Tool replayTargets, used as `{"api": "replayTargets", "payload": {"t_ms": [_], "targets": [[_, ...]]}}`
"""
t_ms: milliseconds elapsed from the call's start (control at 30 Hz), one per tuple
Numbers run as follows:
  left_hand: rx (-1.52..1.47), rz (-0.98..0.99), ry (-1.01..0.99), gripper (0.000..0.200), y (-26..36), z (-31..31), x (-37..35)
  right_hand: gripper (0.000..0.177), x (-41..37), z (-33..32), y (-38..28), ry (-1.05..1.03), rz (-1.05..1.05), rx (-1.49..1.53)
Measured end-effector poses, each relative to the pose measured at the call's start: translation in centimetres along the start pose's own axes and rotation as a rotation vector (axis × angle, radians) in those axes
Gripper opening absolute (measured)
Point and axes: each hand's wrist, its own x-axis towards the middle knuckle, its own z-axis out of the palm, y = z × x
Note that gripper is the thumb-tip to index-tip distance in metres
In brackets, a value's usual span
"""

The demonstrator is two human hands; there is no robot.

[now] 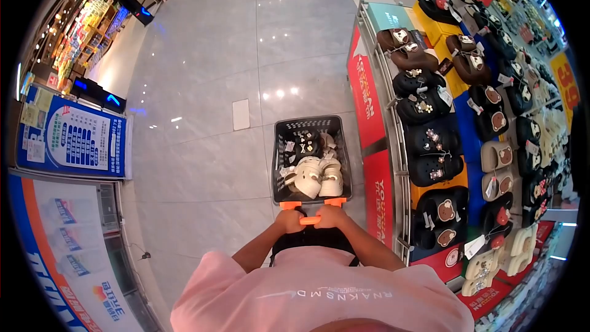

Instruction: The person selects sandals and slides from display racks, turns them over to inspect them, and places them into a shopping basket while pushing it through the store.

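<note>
— Basket [307,122], the black one: where is it?
— Straight ahead of both grips, just beyond the orange handle [309,221], standing on the grey floor tiles [203,166].
— And the grips themselves?
— Both closed. The left grip [289,220] is wrapped round the handle's left end and the right grip [332,215] round its right end. They are near each other, with a short stretch of bar showing between them.
— What's inside?
— Cream clogs [310,178] at the end nearer the grips, darker pairs beyond those.
— Anything alongside?
— To the right of the right grip runs a red-fronted display shelf [376,184] with rows of black, brown and beige clogs. Well off to the left of the left grip is a blue poster board [74,138].
</note>
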Motion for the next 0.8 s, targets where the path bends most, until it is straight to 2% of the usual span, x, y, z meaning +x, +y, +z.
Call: {"api": "replayTargets", "payload": {"t_ms": [100,233,267,367,467,567,767,800], "targets": [[-0.058,0.030,0.011,0.030,-0.8,0.0,0.6,0.044,0.9,-0.1,0.6,0.011,-0.048,-0.012],[-0.107,0.102,-0.038,0.048,-1.1,-1.6,0.2,0.044,0.8,-0.6,-0.6,0.027,0.010,-0.052],[-0.145,0.097,-0.065,0.056,-1.5,-1.6,0.4,0.047,1.3,-0.7,-0.8,-0.083,0.070,-0.060],[-0.175,0.039,-0.096,0.054,-1.3,-3.4,0.1,0.046,2.3,-0.4,-1.1,-0.100,0.104,-0.108],[-0.178,0.072,-0.011,0.055,-2.3,-3.6,0.8,0.041,2.3,-1.0,-1.5,0.008,0.127,-0.070],[-0.193,0.075,-0.030,0.053,-3.0,-5.1,2.2,0.037,3.0,-2.2,-1.6,0.088,0.160,-0.037],[-0.244,0.189,-0.021,0.058,-4.3,-5.1,3.2,0.034,3.3,-3.0,-1.8,0.148,0.149,-0.030],[-0.239,0.204,-0.026,0.058,-4.3,-5.4,3.3,0.036,3.4,-3.7,-2.3,0.098,0.187,-0.039]]}}
